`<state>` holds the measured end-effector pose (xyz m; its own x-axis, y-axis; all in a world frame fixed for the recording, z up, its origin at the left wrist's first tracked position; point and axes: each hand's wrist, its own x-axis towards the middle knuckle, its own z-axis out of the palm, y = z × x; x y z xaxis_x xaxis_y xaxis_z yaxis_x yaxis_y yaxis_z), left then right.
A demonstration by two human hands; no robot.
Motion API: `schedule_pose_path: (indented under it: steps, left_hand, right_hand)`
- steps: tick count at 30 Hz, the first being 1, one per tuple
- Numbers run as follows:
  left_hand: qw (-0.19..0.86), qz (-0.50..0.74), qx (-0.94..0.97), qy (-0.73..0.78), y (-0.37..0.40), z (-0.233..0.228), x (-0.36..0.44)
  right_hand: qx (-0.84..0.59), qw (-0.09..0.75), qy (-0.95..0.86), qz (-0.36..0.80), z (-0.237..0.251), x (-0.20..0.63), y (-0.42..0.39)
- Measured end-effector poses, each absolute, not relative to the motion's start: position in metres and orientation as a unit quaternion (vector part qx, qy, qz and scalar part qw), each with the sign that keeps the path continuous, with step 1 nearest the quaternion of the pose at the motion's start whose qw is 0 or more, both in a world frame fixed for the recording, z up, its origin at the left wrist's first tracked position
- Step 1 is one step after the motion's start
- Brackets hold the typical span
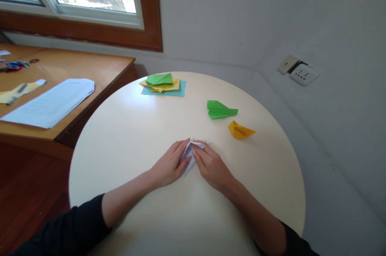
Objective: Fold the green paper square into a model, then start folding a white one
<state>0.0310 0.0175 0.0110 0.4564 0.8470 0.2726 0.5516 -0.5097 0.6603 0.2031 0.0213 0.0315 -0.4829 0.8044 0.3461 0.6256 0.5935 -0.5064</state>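
Observation:
Between my two hands, over the middle of the round table, is a piece of folded white paper (189, 154). My left hand (171, 163) grips its left side, thumb in front and fingers behind. On the other side, my right hand (212, 165) pinches the paper's upper right flap with its fingertips. Parts of the paper are hidden behind the fingers. To the right of my hands lies a folded yellow paper boat (241, 130). A green folded paper shape (221, 109), like a paper plane, rests just behind it.
A stack of coloured papers (163, 87) with a green folded piece on top sits at the far edge of the white round table (126, 127). At left, a wooden desk (111, 63) bears white sheets (54, 101), a pen and scissors. Walls stand behind and right.

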Motion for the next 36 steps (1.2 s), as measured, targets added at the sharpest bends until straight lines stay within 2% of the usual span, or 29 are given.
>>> schedule_pose_path:
  steps: [10,16,23,36]
  left_hand:
    - [0.204,0.287,0.840,0.413,0.018,0.005,0.032]
    - [0.117,0.205,0.875,0.422,0.017,-0.002,0.036]
    - [0.050,0.124,0.888,0.440,0.015,0.000,0.041]
    - [0.033,0.091,0.887,0.452,0.014,0.001,0.042]
  right_hand:
    - [-0.424,0.325,-0.828,0.173,0.024,0.206,0.027]
    - [-0.459,0.324,-0.812,0.159,0.021,0.209,0.031]
    - [-0.495,0.375,-0.752,0.218,0.019,0.215,0.036]
    - [-0.500,0.431,-0.750,0.046,0.025,0.232,0.045]
